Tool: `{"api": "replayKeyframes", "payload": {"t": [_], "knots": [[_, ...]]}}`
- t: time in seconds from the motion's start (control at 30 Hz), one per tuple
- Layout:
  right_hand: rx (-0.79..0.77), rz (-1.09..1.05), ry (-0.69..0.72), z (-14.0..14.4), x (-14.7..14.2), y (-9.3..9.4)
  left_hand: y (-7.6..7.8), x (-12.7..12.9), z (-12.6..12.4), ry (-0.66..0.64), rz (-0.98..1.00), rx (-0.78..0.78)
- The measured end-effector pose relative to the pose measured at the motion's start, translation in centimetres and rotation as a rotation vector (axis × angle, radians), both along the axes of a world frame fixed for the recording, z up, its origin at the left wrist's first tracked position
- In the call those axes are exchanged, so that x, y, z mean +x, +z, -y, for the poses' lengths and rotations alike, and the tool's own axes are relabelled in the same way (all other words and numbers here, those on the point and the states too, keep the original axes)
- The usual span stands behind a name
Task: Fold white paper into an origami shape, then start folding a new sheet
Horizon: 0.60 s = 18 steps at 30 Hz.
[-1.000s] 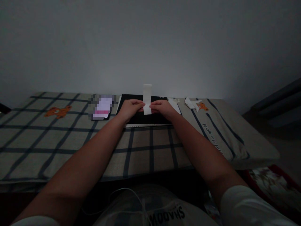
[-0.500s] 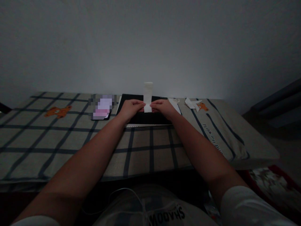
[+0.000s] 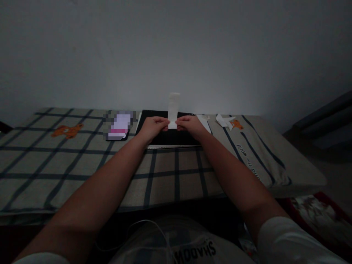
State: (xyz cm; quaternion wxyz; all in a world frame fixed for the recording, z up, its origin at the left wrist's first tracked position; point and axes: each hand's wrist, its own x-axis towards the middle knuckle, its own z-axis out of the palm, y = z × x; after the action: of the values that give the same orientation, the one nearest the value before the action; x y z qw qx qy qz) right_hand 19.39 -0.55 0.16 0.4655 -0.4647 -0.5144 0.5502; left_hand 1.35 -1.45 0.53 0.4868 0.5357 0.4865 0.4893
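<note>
- Now, bed (image 3: 82, 172): checked sheet, bear print, fills the foreground against a plain wall.
- Black pad (image 3: 167, 137): flat at the far edge, under both hands.
- Phone (image 3: 119, 125): just left of pad, screen blurred.
- Left hand (image 3: 151, 126), right hand (image 3: 190, 125): fingers closed, each pinching the strip's lower end from its side.
- Paper strip (image 3: 173, 108): upright between hands, above pad.
- Paper scraps (image 3: 224, 120): right of pad.

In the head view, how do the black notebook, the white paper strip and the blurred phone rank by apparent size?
1. black notebook, clearly largest.
2. phone.
3. paper strip, pinched by the left hand and right hand.
Phone and strip look close, so their order is unsure.
</note>
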Motion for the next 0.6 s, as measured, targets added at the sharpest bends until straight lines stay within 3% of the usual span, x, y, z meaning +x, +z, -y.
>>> {"api": "replayKeyframes", "payload": {"t": [0.13,0.6], "knots": [[0.009,0.015,-0.051,-0.02,-0.17,0.14,0.04,0.01,0.07,-0.055,-0.007,-0.072],[0.048,0.003,-0.062,-0.14,-0.08,0.04,-0.13,-0.06,-0.07,-0.117,-0.021,-0.091]]}}
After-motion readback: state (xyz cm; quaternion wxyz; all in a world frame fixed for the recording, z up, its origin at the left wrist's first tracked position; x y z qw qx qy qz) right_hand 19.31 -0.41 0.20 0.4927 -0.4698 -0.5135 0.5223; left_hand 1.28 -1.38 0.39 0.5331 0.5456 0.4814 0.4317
